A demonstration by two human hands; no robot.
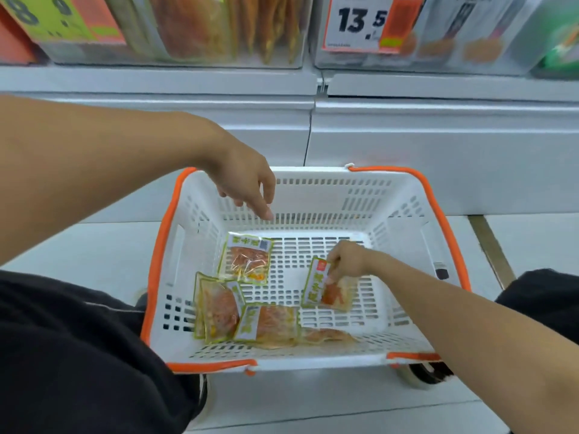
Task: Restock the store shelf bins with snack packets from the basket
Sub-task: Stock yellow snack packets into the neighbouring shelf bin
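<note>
**A:** so the right hand is down inside the basket, fingers pinching the top edge of a snack packet on the right side of the basket floor. Packet's tipping up a bit, I think it's just starting to lift.

**B:** yeah, and the left hand is hanging over the basket's back-left corner, fingers loose, one pointing down, holding nothing. Four or so more packets are lying flat toward the basket's left and front.

**A:** I'd be getting a firmer pinch before lifting, those bags look slippery. And sending that free hand down for the packet right under it.

**B:** agreed, then both are going up to the shelf bins above the basket's far side.
</note>
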